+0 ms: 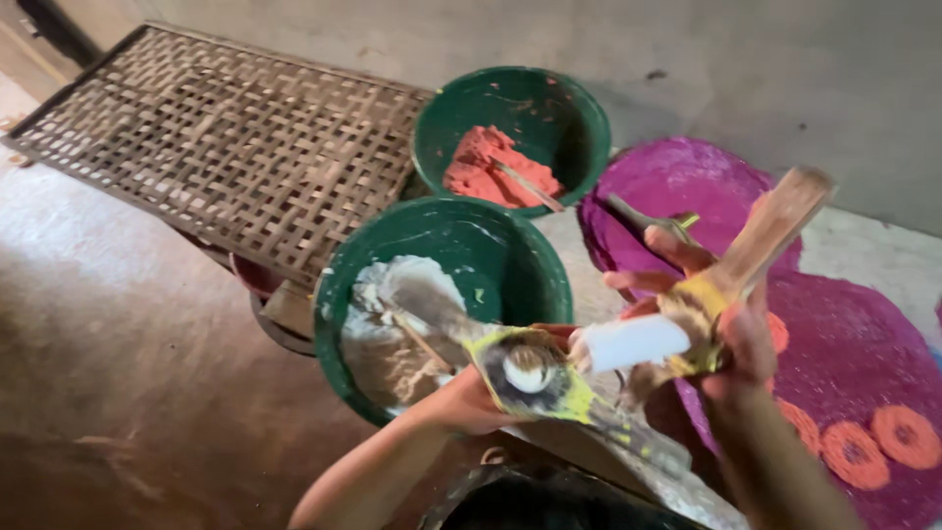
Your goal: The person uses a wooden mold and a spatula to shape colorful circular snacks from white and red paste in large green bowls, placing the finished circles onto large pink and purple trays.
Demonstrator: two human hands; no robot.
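Concrete floor; paste-smeared wooden mould (535, 373)

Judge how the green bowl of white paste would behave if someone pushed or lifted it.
The green bowl looks about half full of thick white paste, so probably heavy for its size. Its wide shape suggests sliding rather than tipping. Smears on the rim might make it slippery.

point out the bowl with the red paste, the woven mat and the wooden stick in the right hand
red paste bowl (579, 108): head view, bare green inner wall
woven mat (226, 137): head view, middle of weave
wooden stick (775, 224): head view, upper shaft
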